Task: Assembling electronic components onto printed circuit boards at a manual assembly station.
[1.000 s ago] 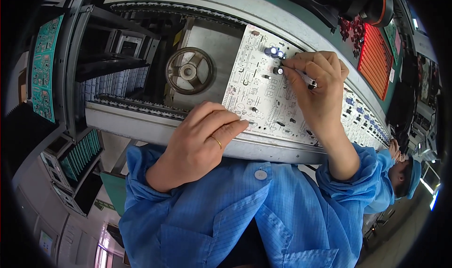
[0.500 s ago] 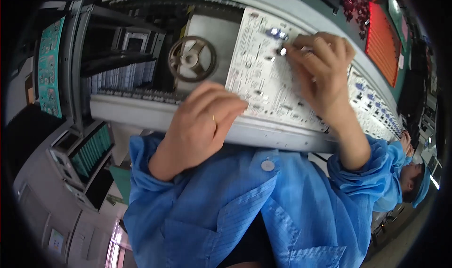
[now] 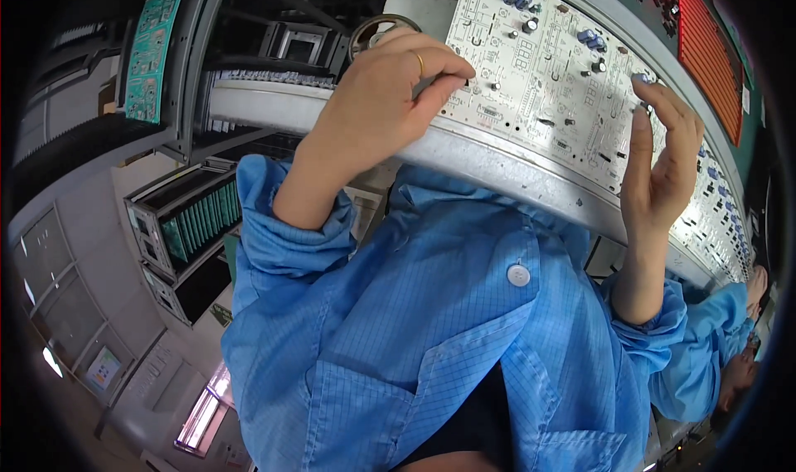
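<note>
A white circuit board [image 3: 531, 74] lies on the metal conveyor rail [image 3: 497, 157] in front of me, carrying several blue and black capacitors [image 3: 590, 38]. My left hand [image 3: 385, 99], with a ring on one finger, is at the board's left edge. Its thumb and forefinger are pinched together, and a tiny dark bit shows at their tips, too small to name. Over the right part of the board is my right hand [image 3: 667, 153]. Its thumb and forefinger stand apart near another blue capacitor [image 3: 641, 78], and I see nothing held between them.
Beyond the rail at the far right stands a red ribbed bin [image 3: 709, 53], with dark red parts [image 3: 651, 0] beside it. A handwheel [image 3: 377, 31] sits partly behind my left hand. Green boards fill a rack [image 3: 199, 223] at left. Another person's blue sleeve [image 3: 701, 364] is at right.
My view has shifted, so the board appears higher and further right. My right hand has moved right, away from the board's upper capacitors, and its fingers have parted. My left hand stays pinched near the left edge.
</note>
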Tool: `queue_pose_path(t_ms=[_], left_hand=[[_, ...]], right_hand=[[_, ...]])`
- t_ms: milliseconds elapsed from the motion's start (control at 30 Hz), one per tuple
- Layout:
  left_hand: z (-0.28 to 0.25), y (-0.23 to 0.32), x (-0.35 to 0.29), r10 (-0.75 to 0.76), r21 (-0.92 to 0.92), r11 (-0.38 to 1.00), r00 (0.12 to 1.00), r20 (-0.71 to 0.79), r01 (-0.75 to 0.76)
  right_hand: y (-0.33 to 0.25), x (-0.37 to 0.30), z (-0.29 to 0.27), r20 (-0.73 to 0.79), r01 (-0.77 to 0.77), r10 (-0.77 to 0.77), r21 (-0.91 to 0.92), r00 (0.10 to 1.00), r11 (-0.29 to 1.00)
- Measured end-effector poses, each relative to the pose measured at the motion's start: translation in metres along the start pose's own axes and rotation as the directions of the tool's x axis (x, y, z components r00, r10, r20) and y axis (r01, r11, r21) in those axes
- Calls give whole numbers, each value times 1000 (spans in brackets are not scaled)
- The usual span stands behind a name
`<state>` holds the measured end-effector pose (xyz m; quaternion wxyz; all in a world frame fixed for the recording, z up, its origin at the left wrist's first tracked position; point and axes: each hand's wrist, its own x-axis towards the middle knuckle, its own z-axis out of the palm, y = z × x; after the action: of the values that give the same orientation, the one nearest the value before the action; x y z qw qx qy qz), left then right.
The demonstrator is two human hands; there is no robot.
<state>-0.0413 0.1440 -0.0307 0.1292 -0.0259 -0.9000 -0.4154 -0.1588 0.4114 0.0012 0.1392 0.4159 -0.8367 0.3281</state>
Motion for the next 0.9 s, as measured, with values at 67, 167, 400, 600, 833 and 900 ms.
queue_pose_path(t_ms=[67,167,400,600,833,900], left_hand=[[-3,-2,1,22,-8,1000,999,26,-22],[-3,-5,5,62,15,998,997,53,-63],[-5,3,10,88,130,986,988,130,-105],[2,-2,-2,321,217,919,944,72,-329],[-6,-3,-1,197,219,958,980,-30,-185],[-25,-10,-2,95,250,967,977,-189,-46]], right_hand=[[1,-11,-7,-18,-19,19,-15,1000,1000],[0,-26,-16,-23,-40,39,-28,999,999],[4,-58,-34,-39,-132,132,6,990,991],[13,-75,-43,-26,-156,157,18,987,988],[16,-77,-41,-43,-163,165,45,985,986],[16,-75,-39,-43,-154,156,52,987,987]])
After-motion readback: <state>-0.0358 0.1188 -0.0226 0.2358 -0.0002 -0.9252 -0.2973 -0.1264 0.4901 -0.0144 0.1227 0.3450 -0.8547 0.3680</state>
